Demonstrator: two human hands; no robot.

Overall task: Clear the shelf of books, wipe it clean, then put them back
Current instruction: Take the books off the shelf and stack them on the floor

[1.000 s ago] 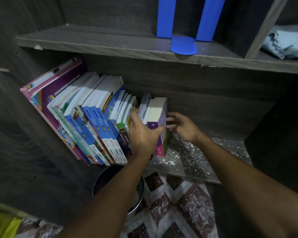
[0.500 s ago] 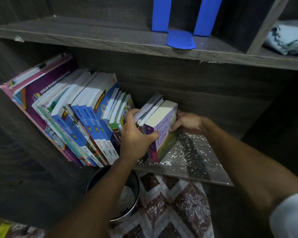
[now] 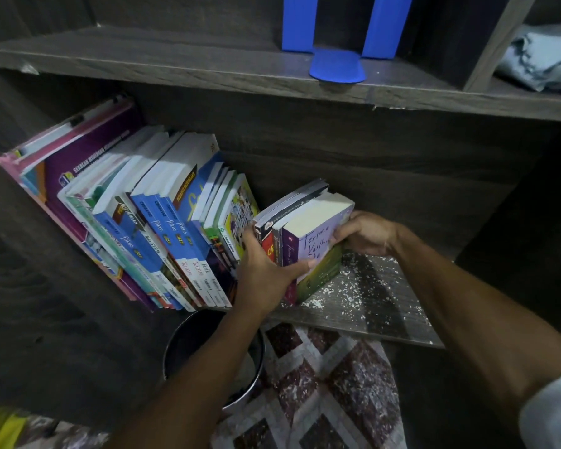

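Observation:
A long row of books (image 3: 149, 228) leans left on the dark wooden shelf (image 3: 379, 296). At the row's right end a small bundle of paperbacks (image 3: 308, 228), its outer one purple and green with handwriting on the cover, tilts right, away from the row. My left hand (image 3: 266, 273) grips the bundle from the front, thumb across the purple cover. My right hand (image 3: 363, 233) holds the bundle's right side, fingers curled round its edge. The bare part of the shelf is strewn with white crumbs.
A round dark bin (image 3: 208, 354) stands on the floor below the shelf, on a patterned red and white mat (image 3: 331, 384). On the upper shelf stand a blue holder (image 3: 337, 64) and, further right, a crumpled grey cloth (image 3: 541, 63). Dark cabinet walls close both sides.
The bundle of paperbacks has tipped right, away from the row, and slid toward me. My right hand moved from behind the bundle onto its right side.

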